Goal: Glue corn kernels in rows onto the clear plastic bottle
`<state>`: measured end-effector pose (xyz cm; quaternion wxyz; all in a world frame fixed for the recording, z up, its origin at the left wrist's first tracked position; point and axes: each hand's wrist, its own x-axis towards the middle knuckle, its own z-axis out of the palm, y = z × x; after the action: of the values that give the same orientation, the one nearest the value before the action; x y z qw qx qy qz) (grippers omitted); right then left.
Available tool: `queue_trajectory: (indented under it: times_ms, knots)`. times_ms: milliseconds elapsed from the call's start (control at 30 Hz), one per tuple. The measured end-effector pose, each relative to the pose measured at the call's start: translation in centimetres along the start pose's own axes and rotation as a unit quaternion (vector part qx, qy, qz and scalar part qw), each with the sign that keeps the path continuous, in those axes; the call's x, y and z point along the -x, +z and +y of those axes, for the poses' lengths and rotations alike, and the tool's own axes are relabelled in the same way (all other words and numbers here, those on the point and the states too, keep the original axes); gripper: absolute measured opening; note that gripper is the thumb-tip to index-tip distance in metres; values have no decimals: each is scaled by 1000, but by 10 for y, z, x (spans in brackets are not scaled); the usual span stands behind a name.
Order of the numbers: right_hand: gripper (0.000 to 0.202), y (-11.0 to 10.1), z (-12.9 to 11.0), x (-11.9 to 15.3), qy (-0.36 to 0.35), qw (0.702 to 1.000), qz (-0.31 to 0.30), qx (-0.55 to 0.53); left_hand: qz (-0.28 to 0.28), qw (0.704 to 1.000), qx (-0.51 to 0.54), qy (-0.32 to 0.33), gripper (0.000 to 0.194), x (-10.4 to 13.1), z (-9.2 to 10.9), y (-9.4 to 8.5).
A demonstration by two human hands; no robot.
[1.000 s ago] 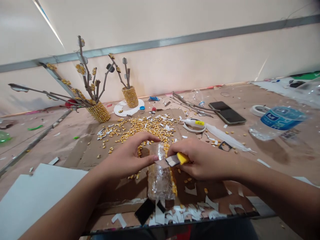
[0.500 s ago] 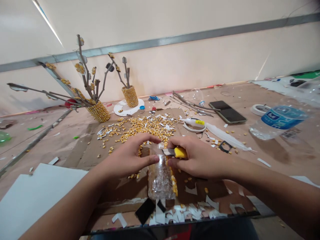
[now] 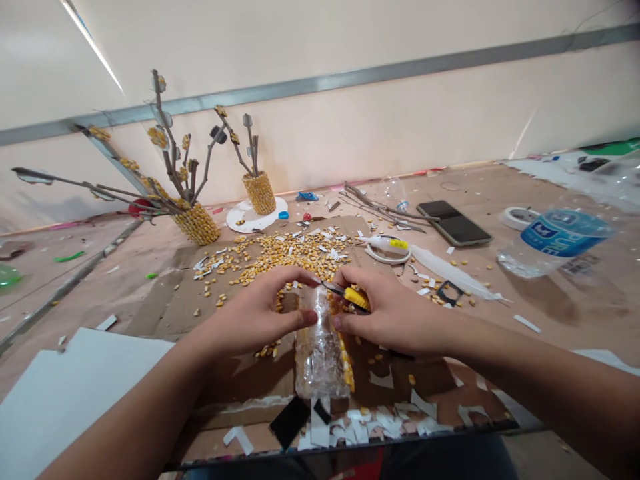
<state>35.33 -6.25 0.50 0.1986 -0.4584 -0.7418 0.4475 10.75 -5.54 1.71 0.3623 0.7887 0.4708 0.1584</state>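
A clear plastic bottle piece [image 3: 321, 367] lies on cardboard in front of me, with rows of corn kernels [image 3: 346, 363] stuck along its right side. My left hand [image 3: 273, 303] is closed round its far end, thumb on top and fingers beyond the rim. In my right hand [image 3: 387, 310] is a yellow-handled craft knife [image 3: 356, 298], its blade angled toward the bottle's far rim by my left fingertips. The right thumb rests against the bottle's side. Whether the blade touches the plastic I cannot tell. Loose corn kernels [image 3: 290, 257] are heaped just beyond both hands.
Two corn-covered pots [image 3: 197, 223] with twigs stand at the back left. To the right lie a phone [image 3: 455, 223], a labelled water bottle [image 3: 555, 233], a tape roll [image 3: 520, 219] and a glue tube [image 3: 385, 243]. White paper scraps [image 3: 370, 427] litter the near edge.
The knife has turned in my right hand, so its blade now points more away from me, toward the far rim. My left hand and the bottle piece have stayed almost still.
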Motion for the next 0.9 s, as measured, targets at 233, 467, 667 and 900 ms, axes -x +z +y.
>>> queue_trajectory:
  times_ms: [233,467,667,900]
  knots:
    - [14,1,9,-5,4,991,-2,-134,54,997,24,55,49,0,-8,-17]
    - [27,-8,20,-15,25,977,113,-177,188,976,-101,-37,23,0,-36,-63]
    - [30,-3,24,-18,17,976,117,-185,75,974,-207,-51,19,-13,-60,-42]
    - [27,-3,24,-18,-14,984,121,-126,35,977,-205,-39,16,-21,-59,-34]
